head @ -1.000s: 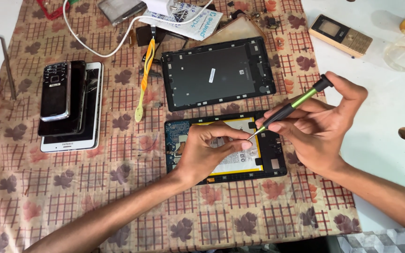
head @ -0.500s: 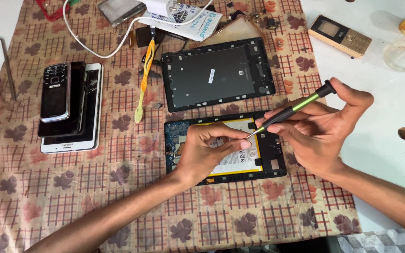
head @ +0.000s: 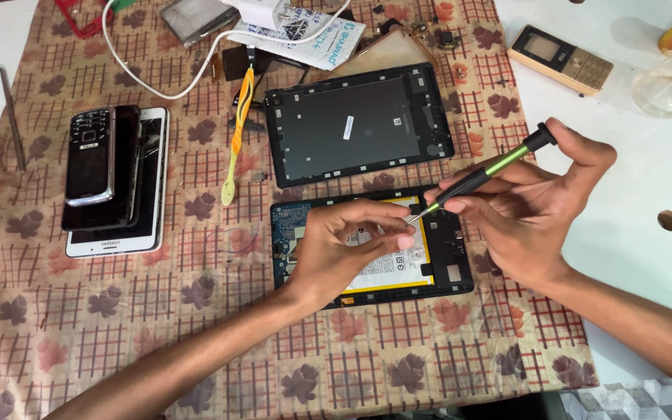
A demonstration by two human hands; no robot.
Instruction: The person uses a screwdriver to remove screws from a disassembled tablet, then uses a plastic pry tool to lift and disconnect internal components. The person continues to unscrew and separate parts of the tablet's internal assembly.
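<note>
Checked cloth covers the table; your right hand (head: 538, 222) still pinches the screwdriver (head: 480, 177), its tip barely moved, beside your left hand's (head: 348, 253) closed fingertips on the opened tablet (head: 445, 260).

The opened tablet (head: 445, 257) lies flat on the bench with its internals facing up: a black frame, a blue circuit board along its left edge, and a yellow-bordered battery with a pale face at the centre. Part of the battery is covered.

The screwdriver (head: 485, 173) has a black shaft grip with a green band and a black end cap. It is tilted, cap up and to the right, its thin metal tip pointing down-left at the battery's upper edge.
</note>
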